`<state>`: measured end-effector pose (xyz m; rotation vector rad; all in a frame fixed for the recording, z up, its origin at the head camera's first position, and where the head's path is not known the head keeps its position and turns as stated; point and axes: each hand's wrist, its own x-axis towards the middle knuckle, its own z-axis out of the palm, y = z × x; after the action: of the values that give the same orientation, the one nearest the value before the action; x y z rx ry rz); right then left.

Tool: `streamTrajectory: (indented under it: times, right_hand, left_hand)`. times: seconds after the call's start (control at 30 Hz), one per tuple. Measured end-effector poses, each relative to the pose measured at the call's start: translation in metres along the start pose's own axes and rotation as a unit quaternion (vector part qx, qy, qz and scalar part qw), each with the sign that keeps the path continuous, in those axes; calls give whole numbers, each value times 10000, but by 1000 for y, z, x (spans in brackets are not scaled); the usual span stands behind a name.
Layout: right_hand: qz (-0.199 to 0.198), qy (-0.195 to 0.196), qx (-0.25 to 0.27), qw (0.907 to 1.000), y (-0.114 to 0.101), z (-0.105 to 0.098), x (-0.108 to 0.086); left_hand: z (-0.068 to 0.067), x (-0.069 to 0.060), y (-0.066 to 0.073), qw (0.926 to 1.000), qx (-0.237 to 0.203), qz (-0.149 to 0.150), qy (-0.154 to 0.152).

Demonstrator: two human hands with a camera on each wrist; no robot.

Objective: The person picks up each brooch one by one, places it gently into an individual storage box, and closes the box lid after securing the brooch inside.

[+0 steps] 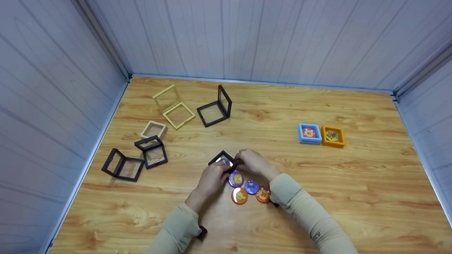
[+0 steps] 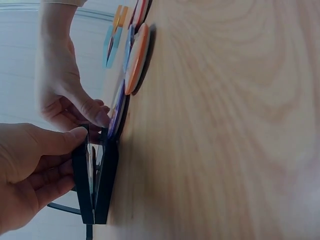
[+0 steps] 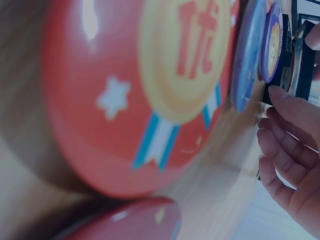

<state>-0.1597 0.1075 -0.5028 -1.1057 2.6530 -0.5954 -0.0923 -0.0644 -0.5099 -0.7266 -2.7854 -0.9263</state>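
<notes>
A small black display frame (image 1: pixel 223 159) sits on the table, its two hinged halves slightly apart in the left wrist view, with a thin round piece between them. My left hand (image 1: pixel 212 178) pinches the upper half (image 2: pixel 82 175) between thumb and fingers. Across from it, my right hand (image 1: pixel 255 163) grips the lower half's near corner with curled fingers, its thumb (image 3: pixel 287 102) on the edge. Close by lie round badges: purple (image 1: pixel 236 179), blue (image 1: pixel 251 187), orange (image 1: pixel 239 195) and red (image 1: pixel 262 194). Another red badge (image 3: pixel 135 222) is partly visible below that one.
Opened black frames (image 1: pixel 131 169), (image 1: pixel 155 157) and a closed beige frame (image 1: pixel 154 129) lie at left. Farther back stand an opened yellow frame (image 1: pixel 179 115) and black frame (image 1: pixel 212 113). Blue (image 1: pixel 309 133) and orange (image 1: pixel 333 136) frames holding badges sit right. Walls enclose the table.
</notes>
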Motion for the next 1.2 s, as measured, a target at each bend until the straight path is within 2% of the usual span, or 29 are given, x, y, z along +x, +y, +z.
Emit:
streamTrajectory:
  times: [0.2, 0.43, 0.7, 0.83, 0.97, 1.2]
  right_hand:
    - [-122, 87, 21, 9999, -1, 0, 0]
    - [-76, 88, 113, 9999, 1, 1, -2]
    - [-44, 53, 130, 9999, -1, -3, -3]
    - [6, 18, 65, 10000, -3, -5, -5]
    - [24, 37, -25, 10000, -6, -7, -7]
    - [-353, 162, 343, 9987, -11, -11, -7]
  left_hand:
    - [3, -1, 0, 9998, 153, 141, 61]
    - [5, -1, -1, 9993, 378, 75, -33]
    - [4, -1, -2, 9994, 316, 30, -130]
    - [0, 1, -2, 9995, 164, -6, -261]
    - [-6, 3, -2, 9996, 49, 104, -273]
    - [-24, 16, -5, 9989, 296, 215, -308]
